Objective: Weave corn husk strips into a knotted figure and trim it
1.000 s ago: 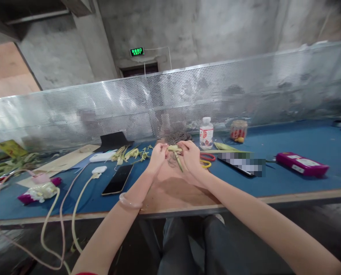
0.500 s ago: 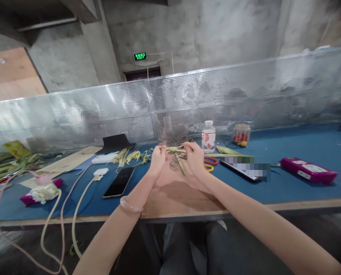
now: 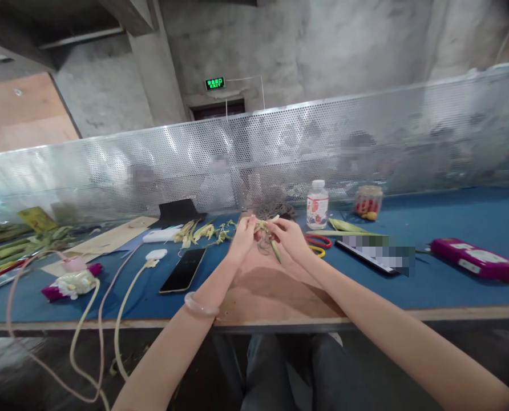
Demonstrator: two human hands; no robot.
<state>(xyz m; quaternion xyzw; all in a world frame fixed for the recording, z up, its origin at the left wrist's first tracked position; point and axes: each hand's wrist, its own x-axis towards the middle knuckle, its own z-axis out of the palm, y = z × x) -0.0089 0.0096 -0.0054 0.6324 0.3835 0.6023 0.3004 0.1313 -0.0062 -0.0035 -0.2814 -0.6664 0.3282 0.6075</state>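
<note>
My left hand (image 3: 241, 237) has its fingers pinched on a small woven-looking piece of pale green leaf strips (image 3: 262, 225). From the right, my right hand (image 3: 289, 238) grips the same piece with thumb and fingers, close to the left fingertips. A green strip end (image 3: 275, 251) hangs down from it toward the wooden board (image 3: 267, 291) below. Part of the piece is covered by my fingers. Behind the hands lies a tangle of thin dark cord or wire (image 3: 275, 209).
On the blue table stand a white bottle (image 3: 318, 205) and a jar (image 3: 368, 202). Red-and-yellow-handled scissors (image 3: 320, 245), a lit phone (image 3: 368, 256) and a purple packet (image 3: 475, 260) lie right. Left are a dark phone (image 3: 182, 271), leaf scraps (image 3: 201, 231) and charging cables (image 3: 121, 319).
My hands have drawn closer together, and the leaf piece between them now looks bunched instead of stretched across. The camera has turned slightly, so the scene sits a little further right.
</note>
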